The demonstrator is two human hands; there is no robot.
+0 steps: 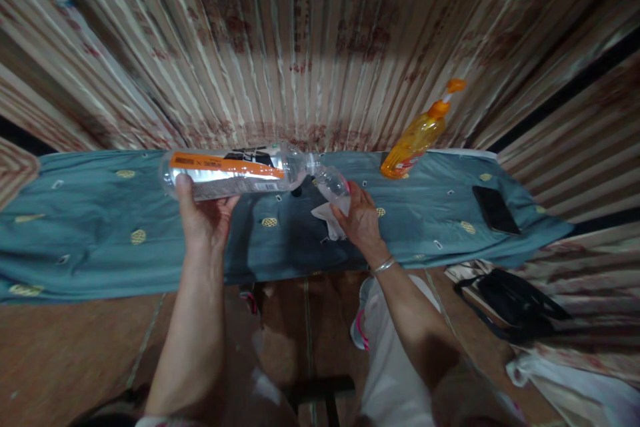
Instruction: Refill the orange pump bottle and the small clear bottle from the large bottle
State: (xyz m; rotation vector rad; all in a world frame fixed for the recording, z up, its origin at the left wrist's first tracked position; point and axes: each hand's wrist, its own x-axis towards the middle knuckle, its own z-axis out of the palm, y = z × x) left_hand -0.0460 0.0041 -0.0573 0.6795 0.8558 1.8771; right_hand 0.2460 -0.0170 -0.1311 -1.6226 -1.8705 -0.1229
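Sideways, the left hand (pixel 203 221) clamps a plastic bottle (pixel 230 173), its neck at the glass (pixel 334 185) clasped by the right hand (pixel 361 221)

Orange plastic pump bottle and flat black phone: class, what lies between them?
Head view: nothing but the teal patterned tablecloth, bare, lies between the orange plastic pump bottle and the flat black phone.

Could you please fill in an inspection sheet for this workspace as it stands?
Surface: table under a teal patterned cloth.
Job's things: clear plastic bottle with orange label, held on its side, neck towards a small clear cup; white tissue below the cup.
Clutter: orange dish-soap bottle and black phone on the cloth.
Hands: left hand grips the bottle; right hand holds cup and tissue.
Cables: nothing seen.
Surroundings: striped curtain behind; black bag on the floor, right.
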